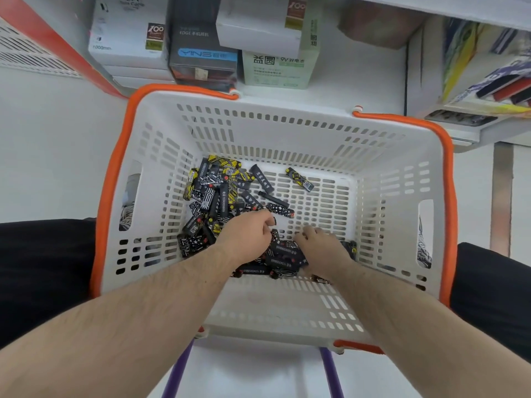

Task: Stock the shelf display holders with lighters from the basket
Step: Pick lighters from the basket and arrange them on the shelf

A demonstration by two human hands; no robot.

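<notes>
Down inside a white slotted plastic basket with an orange rim [370,179], seen from the head camera, both bare hands reach to the floor of it. Scattered there is a heap of small black lighters with white and yellow print [212,196], thickest along the left and near side, with a few strays toward the far right, among them a single black and yellow lighter [299,179] lying apart from the rest.

The left hand [247,234] sits over the middle of the heap, its fingers curled down; a dark lighter end shows at the fingertips, and the hand appears to pinch it. The right hand [321,245] lies just to the right of it, palm down on the lighters at the near side, fingers bent loosely over them; whether it actually grips any I cannot tell. The two hands are near each other but not touching.

Beyond the basket's far wall stand stacked product cartons: a white cable box [126,33] at the left, a black earphone box [202,47] beside it, and a pale green battery box [278,67] to its right. At the far right a colourful printed display carton [485,67] rests on a white shelf [471,136]. Black trouser legs [43,271] flank the basket left and right.
</notes>
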